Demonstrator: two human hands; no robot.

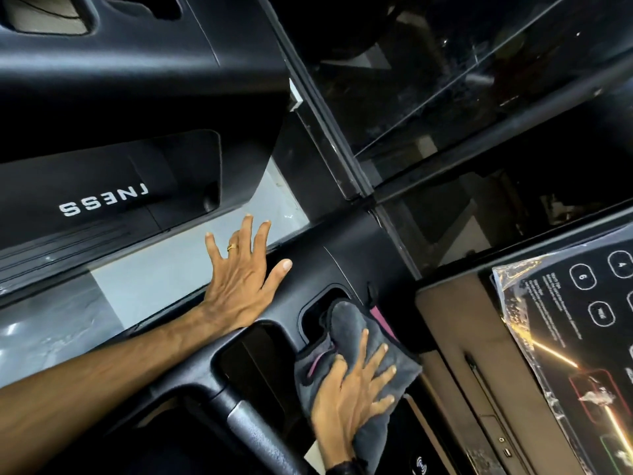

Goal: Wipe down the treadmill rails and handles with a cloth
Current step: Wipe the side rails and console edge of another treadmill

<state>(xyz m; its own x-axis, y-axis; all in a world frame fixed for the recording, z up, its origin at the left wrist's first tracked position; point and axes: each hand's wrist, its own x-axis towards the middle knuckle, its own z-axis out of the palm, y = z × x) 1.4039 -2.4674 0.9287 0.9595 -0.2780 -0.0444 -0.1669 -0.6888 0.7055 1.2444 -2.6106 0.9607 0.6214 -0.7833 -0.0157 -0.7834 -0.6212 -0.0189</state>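
- Right hand (349, 392): fingers spread and nearly straight, laid flat on top of the grey cloth (346, 341), pressing it onto the black moulded console surround (342, 265) of the treadmill. No pinch is visible; the palm and finger pads appear to hold the cloth by pressure alone.
- Left hand (245, 269): fingers splayed and straight, thumb out to the side, palm resting on the black surround just beside the cloth's working area. It holds nothing and appears to serve as a brace. A ring shows on one finger.
- Cloth position: bunched over the edge of a recessed pocket (325, 299) in the surround, one end draped down into the recess, the rest under the right hand. A pink edging shows at its folds.
- Handling judgement, cloth: soft, light and limp; it will fold and creep under a sliding palm. A flat hand suits broad surfaces; for the recess edge and the rounded handle, wrapping it round the fingers would likely give better control.
- Handle bar (246, 426): a grey grip section lies below the left forearm, apart from the cloth. Whether it has been wiped cannot be told.
- Control panel (582, 320): lies to the right beneath wrinkled clear film, well apart from both hands.
- Progress judgement: wiping is under way at the console surround; rails are not being worked at this moment.
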